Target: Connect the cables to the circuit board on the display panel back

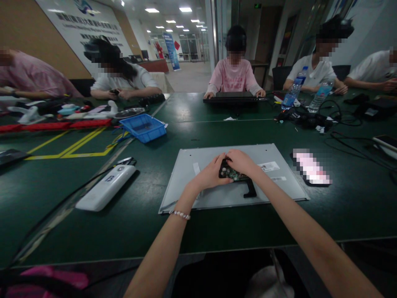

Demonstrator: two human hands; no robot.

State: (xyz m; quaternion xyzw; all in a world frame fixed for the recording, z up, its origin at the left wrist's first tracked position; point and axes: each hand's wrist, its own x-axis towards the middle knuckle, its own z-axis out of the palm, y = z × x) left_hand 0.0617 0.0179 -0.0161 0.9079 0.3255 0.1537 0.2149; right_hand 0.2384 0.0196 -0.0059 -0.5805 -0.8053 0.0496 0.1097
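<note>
A flat grey display panel lies on the green table in front of me, with white labels on its surface. Above its middle is a green circuit board in a black plastic housing. My left hand grips the housing's left side, thumb along the near edge and fingers over the far edge. From the far right, my right hand closes on the same housing, its fingertips partly hidden. A black hook-shaped bracket sticks out toward me below the right hand; whether it joins the housing I cannot tell.
Left of the panel lies a white power bank with a black cable; a phone lies right. Farther off are a blue tray, water bottles and tangled cables. Across the table, a person in pink holds a dark screen.
</note>
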